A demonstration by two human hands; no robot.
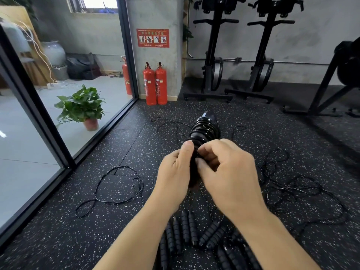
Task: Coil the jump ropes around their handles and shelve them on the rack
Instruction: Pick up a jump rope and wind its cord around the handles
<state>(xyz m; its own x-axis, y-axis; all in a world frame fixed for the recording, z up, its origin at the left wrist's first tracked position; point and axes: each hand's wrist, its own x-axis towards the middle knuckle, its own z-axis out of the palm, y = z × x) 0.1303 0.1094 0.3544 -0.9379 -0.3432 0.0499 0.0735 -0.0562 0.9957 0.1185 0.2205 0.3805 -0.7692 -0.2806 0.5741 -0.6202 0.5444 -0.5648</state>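
A pair of black jump-rope handles with shiny black rope coiled round them [205, 129] is held upright in front of me. My left hand [175, 174] grips the lower part of the handles, thumb up against the coils. My right hand [226, 168] pinches the rope at the lowest turns. Below my arms, several ribbed black handles [190, 228] lie in a heap on the speckled rubber floor. Loose black ropes [118, 187] sprawl left and right [292, 184] of me. No rack is in view.
Two red fire extinguishers [155, 84] stand by a concrete pillar ahead. A potted plant [83, 108] sits behind the glass wall at left. Black exercise machines [212, 55] line the far wall, and another frame [329, 84] stands at right.
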